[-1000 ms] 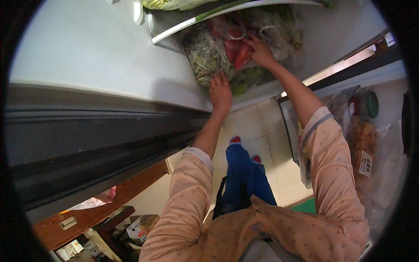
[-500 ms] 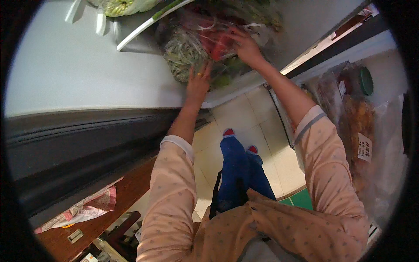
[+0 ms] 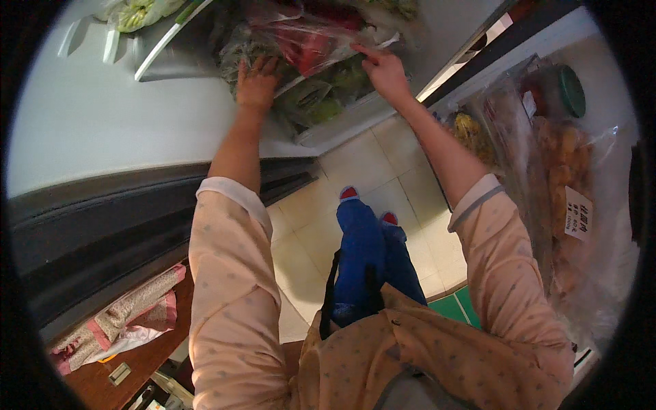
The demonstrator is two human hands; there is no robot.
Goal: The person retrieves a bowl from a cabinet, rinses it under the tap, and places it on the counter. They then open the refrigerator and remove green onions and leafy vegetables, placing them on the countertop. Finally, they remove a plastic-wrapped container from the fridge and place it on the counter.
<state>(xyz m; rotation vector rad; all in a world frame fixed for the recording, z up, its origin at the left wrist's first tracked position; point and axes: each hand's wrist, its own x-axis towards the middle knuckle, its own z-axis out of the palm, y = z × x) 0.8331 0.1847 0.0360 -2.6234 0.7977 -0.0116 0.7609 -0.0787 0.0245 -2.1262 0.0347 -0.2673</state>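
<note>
Inside the white drawer-like compartment (image 3: 171, 109) lie clear plastic bags of vegetables. One clear plastic bag (image 3: 335, 34) covers a red package (image 3: 307, 51). My left hand (image 3: 256, 85) rests with fingers spread on bagged leafy greens (image 3: 249, 48), left of the red package. My right hand (image 3: 388, 74) is at the film's right edge, index finger stretched along it and the other fingers curled in; it seems to pinch the film, though the contact is partly hidden. More greens in plastic (image 3: 321, 102) show below the red package, between my hands.
At the right, an open fridge door shelf (image 3: 608, 89) holds a green-lidded jar (image 3: 570, 91) and a labelled bag of brownish food (image 3: 567, 171). A dark door gasket (image 3: 123, 205) runs along the left. A patterned cloth (image 3: 137, 314) lies on brown wood at the lower left.
My left hand has moved farther in and left onto the greens. My right hand has shifted right relative to the red package, its fingers drawn in. More greens show between them.
</note>
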